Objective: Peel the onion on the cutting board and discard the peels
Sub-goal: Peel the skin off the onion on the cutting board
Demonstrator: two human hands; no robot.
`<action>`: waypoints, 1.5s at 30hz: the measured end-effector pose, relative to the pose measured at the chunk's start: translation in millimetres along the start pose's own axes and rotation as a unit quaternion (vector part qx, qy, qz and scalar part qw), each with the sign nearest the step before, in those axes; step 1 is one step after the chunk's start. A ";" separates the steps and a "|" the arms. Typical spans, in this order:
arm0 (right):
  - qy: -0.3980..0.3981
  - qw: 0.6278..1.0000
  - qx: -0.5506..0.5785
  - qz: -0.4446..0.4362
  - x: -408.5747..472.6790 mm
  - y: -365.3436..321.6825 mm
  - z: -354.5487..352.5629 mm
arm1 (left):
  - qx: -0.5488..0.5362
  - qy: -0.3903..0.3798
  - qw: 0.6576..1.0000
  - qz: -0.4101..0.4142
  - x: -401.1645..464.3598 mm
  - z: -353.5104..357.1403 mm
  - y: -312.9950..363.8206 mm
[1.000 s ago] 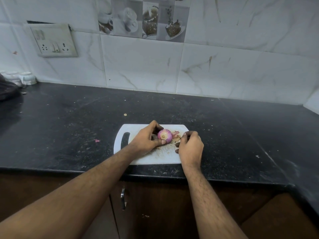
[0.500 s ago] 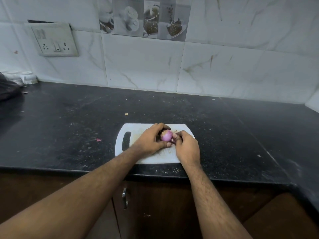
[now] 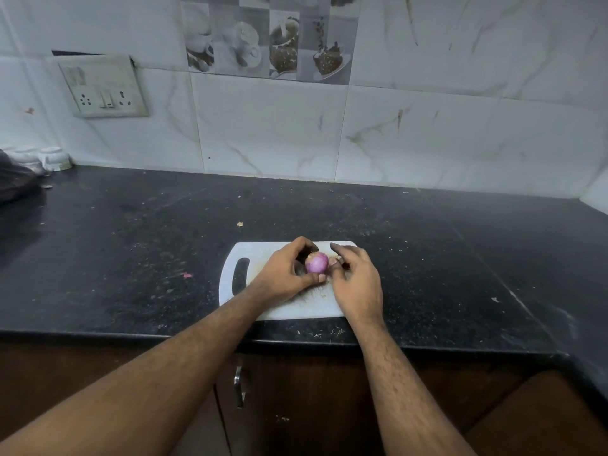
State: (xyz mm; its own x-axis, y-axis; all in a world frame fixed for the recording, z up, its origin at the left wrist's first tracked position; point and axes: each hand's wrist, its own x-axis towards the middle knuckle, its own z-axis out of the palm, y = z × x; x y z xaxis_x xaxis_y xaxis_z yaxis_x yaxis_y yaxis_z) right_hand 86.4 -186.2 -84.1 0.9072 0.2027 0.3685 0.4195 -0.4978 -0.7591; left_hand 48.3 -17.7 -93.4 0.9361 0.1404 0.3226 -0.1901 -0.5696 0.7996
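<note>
Over the near edge of the black counter (image 3: 131,258) we hold the purple onion (image 3: 316,263) above the white cutting board (image 3: 263,255), left hand (image 3: 284,274) gripping it, right hand (image 3: 357,281) loosely curled, thumb touching its side. Farther back, tiled wall (image 3: 427,133).

I see open black countertop (image 3: 427,258) right of the cutting board (image 3: 263,251); cups (image 3: 54,158) crowd the far-left edge.

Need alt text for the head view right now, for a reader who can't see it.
Two bare hands work a small purple onion over a white cutting board on a black countertop: the left hand grips it, the right hand picks at its side.
</note>
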 end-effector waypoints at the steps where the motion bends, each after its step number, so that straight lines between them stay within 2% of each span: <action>1: -0.002 1.000 0.002 -0.006 -0.3 -1.3 -0.1 | 0.003 0.013 1.000 0.008 0.2 -0.1 0.0; 3: 0.005 1.000 0.021 -0.022 0.4 -0.7 1.1 | 0.015 0.040 0.999 0.021 0.3 -1.5 -0.2; 6: -0.011 0.999 0.023 -0.043 -0.6 1.1 2.8 | 0.042 0.032 0.998 0.029 -0.3 -2.5 0.1; 12: -0.002 1.000 0.020 0.004 -1.9 2.3 2.2 | 0.047 0.027 0.998 0.006 -0.1 1.3 1.3; 18: -0.026 0.999 0.029 0.020 0.8 1.6 0.7 | 0.043 0.036 0.998 -0.018 -1.7 1.0 5.5; 33: -0.028 0.999 -0.027 0.012 -4.5 -4.2 0.0 | 0.005 0.033 0.999 -0.022 -3.5 -1.1 5.4; 39: -0.051 0.992 -0.114 0.025 -2.8 -7.8 1.6 | 0.004 0.037 0.999 -0.008 -5.7 -1.3 8.4; 43: -0.001 0.998 -0.054 0.029 -2.3 -4.4 0.3 | -0.006 0.052 0.998 -0.038 -3.8 -0.6 6.3; 45: -0.019 0.999 -0.020 0.021 -1.8 -2.6 -0.7 | -0.014 0.056 0.997 -0.045 -2.8 -0.9 5.4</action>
State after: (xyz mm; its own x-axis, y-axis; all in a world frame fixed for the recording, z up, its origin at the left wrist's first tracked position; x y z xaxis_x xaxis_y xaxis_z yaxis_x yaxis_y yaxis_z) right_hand 83.7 -185.8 -82.5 0.9246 0.2135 0.3155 0.3808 -0.5396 -0.7509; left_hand 44.4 -20.4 -89.6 0.9111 0.2804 0.3022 -0.1162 -0.5285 0.8410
